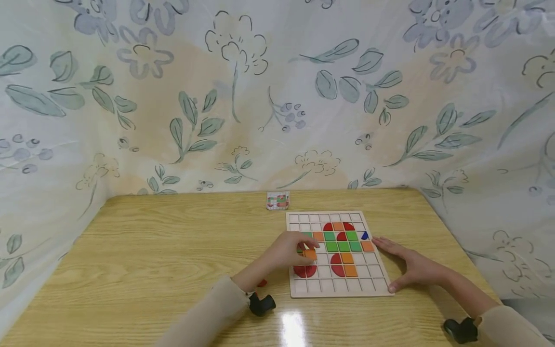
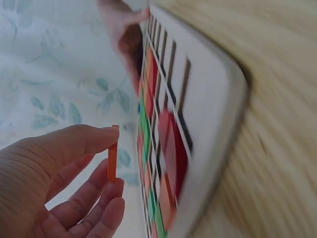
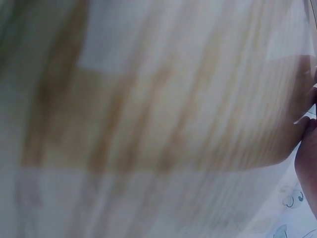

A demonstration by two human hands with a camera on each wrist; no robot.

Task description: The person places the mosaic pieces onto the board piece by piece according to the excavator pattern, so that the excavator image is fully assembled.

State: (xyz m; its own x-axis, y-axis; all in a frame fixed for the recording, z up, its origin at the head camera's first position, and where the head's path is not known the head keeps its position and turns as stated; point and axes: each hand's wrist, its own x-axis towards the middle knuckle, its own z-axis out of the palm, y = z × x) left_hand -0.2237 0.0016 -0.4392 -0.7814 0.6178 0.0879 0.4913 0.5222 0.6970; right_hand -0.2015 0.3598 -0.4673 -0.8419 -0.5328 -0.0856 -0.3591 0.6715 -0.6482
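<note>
A light wooden grid board (image 1: 323,288) lies on the table. Between thumb and fingers my left hand (image 1: 289,248) pinches an orange square tile (image 1: 310,254) over the board's left part; the left wrist view shows the tile (image 2: 112,161) edge-on, apart from the board. Just below it are red quarter-round pieces (image 1: 305,271), set side by side. Green tiles (image 1: 343,246), more orange squares (image 1: 350,271) and red rounded pieces fill cells toward the middle and right. My right hand (image 1: 409,266) rests along the board's right edge, its fingers spread and thumb at the near corner.
A small pattern card (image 1: 278,200) lies behind the board. Inside the far right edge sits a blue piece (image 1: 364,235). A red piece (image 1: 262,283) is on the table, partly hidden by the left wrist. A floral cloth (image 1: 260,120) hangs behind the wooden table (image 1: 173,250).
</note>
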